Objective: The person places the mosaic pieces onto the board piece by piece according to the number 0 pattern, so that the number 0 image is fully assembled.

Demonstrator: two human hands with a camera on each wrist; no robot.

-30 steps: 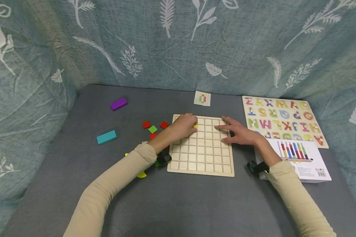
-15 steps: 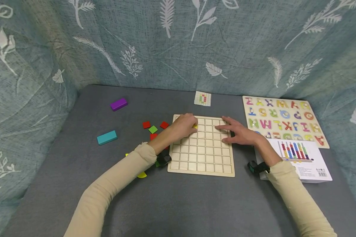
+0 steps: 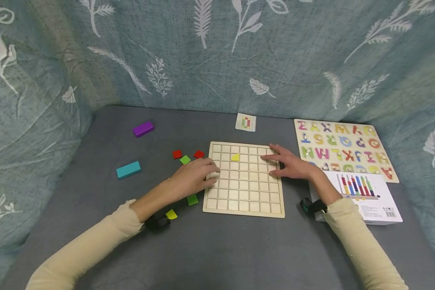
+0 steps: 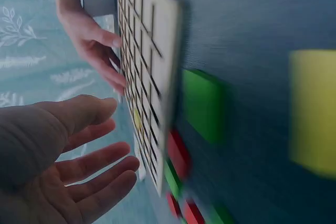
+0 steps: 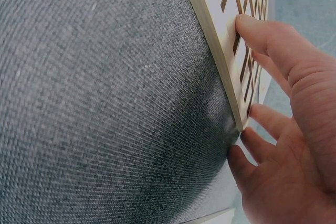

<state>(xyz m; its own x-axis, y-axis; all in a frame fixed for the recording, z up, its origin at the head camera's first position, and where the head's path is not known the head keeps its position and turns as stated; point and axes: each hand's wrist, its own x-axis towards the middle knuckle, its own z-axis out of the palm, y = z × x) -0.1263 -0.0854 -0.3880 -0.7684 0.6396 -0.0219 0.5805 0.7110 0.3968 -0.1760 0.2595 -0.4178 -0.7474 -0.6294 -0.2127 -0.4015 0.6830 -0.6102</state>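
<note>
A wooden grid board (image 3: 239, 207) lies flat on the dark cloth. One yellow piece (image 3: 235, 157) sits in a square of its second row. My left hand (image 3: 193, 176) hovers over the board's left edge, fingers loosely spread, holding nothing; the left wrist view shows its palm bare. My right hand (image 3: 290, 162) rests its fingertips on the board's upper right edge, thumb on the grid (image 5: 244, 51). Left of the board lie red tiles (image 3: 199, 154), green tiles (image 3: 192, 199) and a yellow tile (image 3: 171, 214), some hidden by my left hand.
A small pattern card (image 3: 245, 122) lies behind the board. At the right are an alphabet puzzle board (image 3: 344, 141) and a white box with an abacus picture (image 3: 375, 207). A purple block (image 3: 143, 129) and a teal block (image 3: 128, 170) lie at the left. A patterned curtain hangs behind.
My left hand has let go of the yellow piece on the board and moved left and toward me, uncovering that piece. The right hand stays at the board's edge.
</note>
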